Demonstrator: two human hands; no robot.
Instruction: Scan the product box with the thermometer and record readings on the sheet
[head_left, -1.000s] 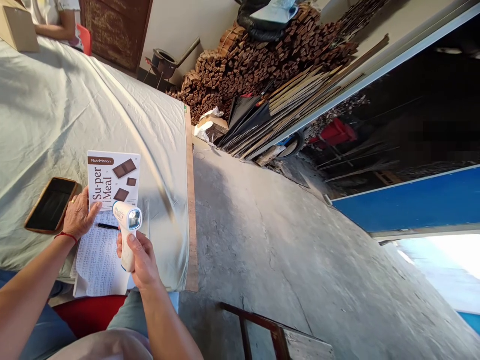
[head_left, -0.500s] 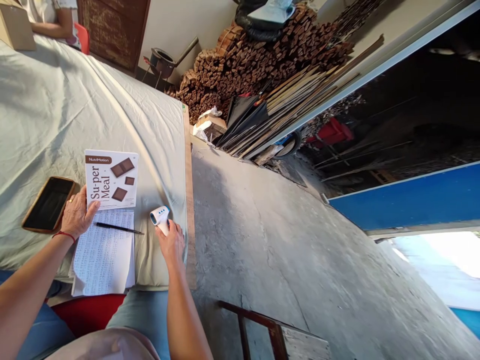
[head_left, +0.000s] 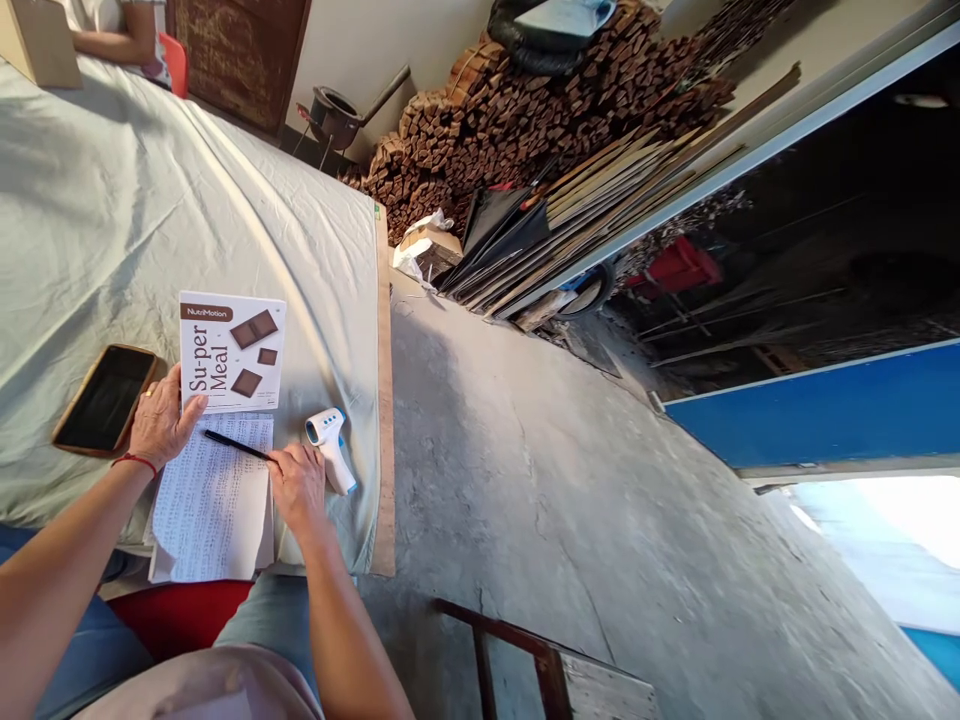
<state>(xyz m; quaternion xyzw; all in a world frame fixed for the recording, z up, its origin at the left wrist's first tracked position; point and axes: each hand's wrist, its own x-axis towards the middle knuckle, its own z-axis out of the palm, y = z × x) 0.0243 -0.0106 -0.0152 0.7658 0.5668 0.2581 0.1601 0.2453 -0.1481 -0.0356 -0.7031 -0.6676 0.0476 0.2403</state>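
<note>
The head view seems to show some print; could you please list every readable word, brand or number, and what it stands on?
"NutriMotion": brown label on the white pack.
"Su-per Meal": the same pack, running sideways.
Small print on the pack: too small to read.
Writing on the paper sheets: too small to read.

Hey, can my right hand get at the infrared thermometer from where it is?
Probably yes. The infrared thermometer lies on the cloth close beside your right hand, with nothing visible between them. The fingers appear to hold the black pen, though, so that might need putting down first.
</note>
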